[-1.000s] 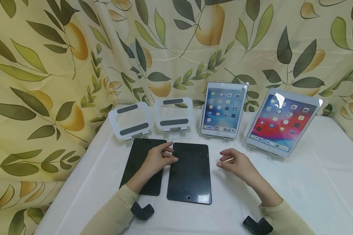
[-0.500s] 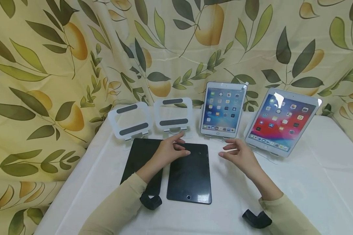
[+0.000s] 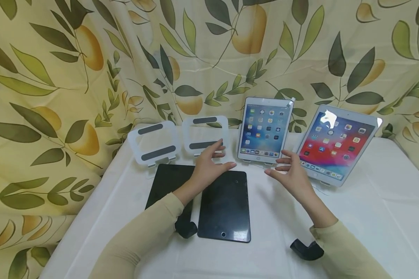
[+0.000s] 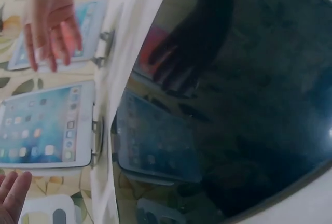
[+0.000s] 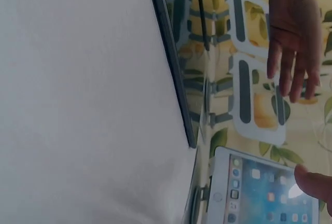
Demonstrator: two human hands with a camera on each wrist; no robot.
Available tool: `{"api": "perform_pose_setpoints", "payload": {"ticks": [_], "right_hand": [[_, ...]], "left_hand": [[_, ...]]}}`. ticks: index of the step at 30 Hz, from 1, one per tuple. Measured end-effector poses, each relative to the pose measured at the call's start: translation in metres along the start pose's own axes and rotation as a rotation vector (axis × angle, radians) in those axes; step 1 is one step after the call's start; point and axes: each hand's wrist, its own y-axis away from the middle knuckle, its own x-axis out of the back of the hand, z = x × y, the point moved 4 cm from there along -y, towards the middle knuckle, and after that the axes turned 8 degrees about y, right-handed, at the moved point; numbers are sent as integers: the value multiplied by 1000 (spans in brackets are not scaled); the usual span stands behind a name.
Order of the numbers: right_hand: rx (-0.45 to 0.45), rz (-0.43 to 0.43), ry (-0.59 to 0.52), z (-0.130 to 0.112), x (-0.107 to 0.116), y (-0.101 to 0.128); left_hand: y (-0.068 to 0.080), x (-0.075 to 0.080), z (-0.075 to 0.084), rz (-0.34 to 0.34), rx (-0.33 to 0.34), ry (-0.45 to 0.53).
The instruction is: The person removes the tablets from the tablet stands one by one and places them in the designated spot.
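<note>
Both hands have lifted off and moved away from the person since a second ago, toward the propped-up tablets at the back of the white table point(image 3: 370, 217), while the dark tablets have stayed put. Taking the right-hand dark tablet point(image 3: 225, 207) as the landmark, lying flat and screen-off near the middle of the table: the leaf-and-fruit curtain point(image 3: 73, 58) hangs well behind it, filling the background. A lit tablet with a red wallpaper point(image 3: 335, 145) leans on a stand behind and well to the right of it, and a lit tablet with a blue wallpaper point(image 3: 265, 130) stands upright just behind its far right corner. A second dark tablet point(image 3: 167, 182) lies flat just beside it on the left, partly under the left forearm. Two empty white stands sit behind: one stand point(image 3: 206, 135) directly behind it, the other stand point(image 3: 153, 142) behind and to the left. The left hand point(image 3: 209, 166) hovers over its far edge, fingers loosely spread and holding nothing, reaching toward the blue-wallpaper tablet. The right hand point(image 3: 291, 172) hangs just beyond its far right corner, between the two lit tablets, fingers relaxed and spread, empty. Black wrist mounts point(image 3: 305, 250) show on either side of its near edge.
</note>
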Motion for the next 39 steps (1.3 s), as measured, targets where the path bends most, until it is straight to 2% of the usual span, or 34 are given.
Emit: {"api": "perform_pose_setpoints", "payload": {"ticks": [4, 7, 15, 25, 33, 39], "right_hand": [[50, 69, 13, -2, 4, -6], [77, 123, 40, -3, 7, -10], [74, 270, 129, -2, 17, -27], [23, 276, 153, -3, 28, -51], [-14, 360, 161, -8, 25, -59], [-68, 340, 191, -10, 22, -70]], "left_hand": [[-8, -9, 5, -12, -35, -46], [-14, -15, 7, -18, -38, -94], [-33, -28, 7, -12, -35, -130], [-54, -40, 3, 65, -12, -174], [-68, -47, 9, 78, -21, -167], [-78, -54, 9, 122, 4, -181]]}}
